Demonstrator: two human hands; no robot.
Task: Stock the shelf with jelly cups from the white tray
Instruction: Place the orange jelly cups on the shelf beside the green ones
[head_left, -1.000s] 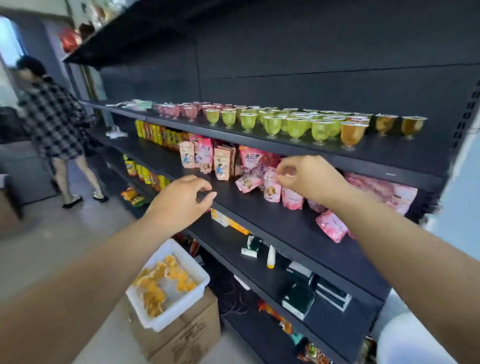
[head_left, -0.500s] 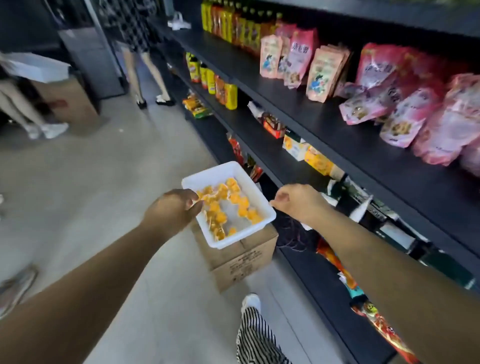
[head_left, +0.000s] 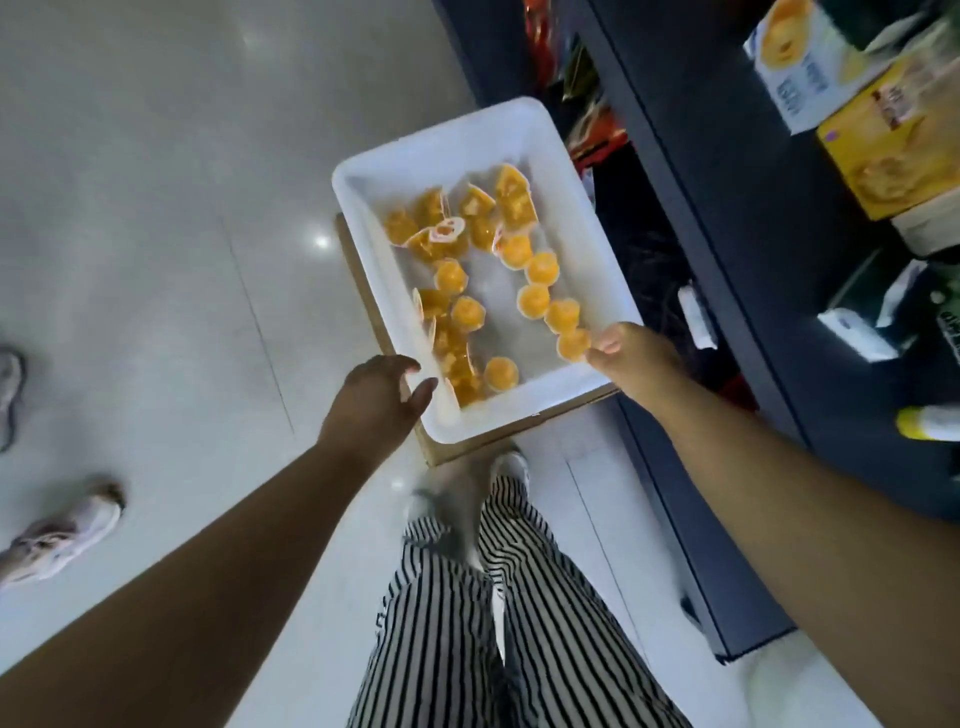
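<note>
A white tray (head_left: 447, 140) sits on a cardboard box (head_left: 519, 441) on the floor, right below me. Several orange jelly cups (head_left: 540, 267) lie loose in it, some upright and some tipped over. My left hand (head_left: 376, 400) hovers at the tray's near left corner with relaxed fingers and holds nothing. At the near right rim, the fingertips of my right hand (head_left: 631, 358) are right beside one jelly cup (head_left: 574, 343); no grip on it shows.
The dark shelf unit (head_left: 727, 234) runs along the right, its lower shelves holding boxes and packets. My striped trousers (head_left: 498, 597) and shoes stand just short of the box. Another person's shoes (head_left: 62, 535) are on the pale floor at the left.
My view has swung down from the shelves to the tray. Both hands have dropped from shelf height to the tray's near rim.
</note>
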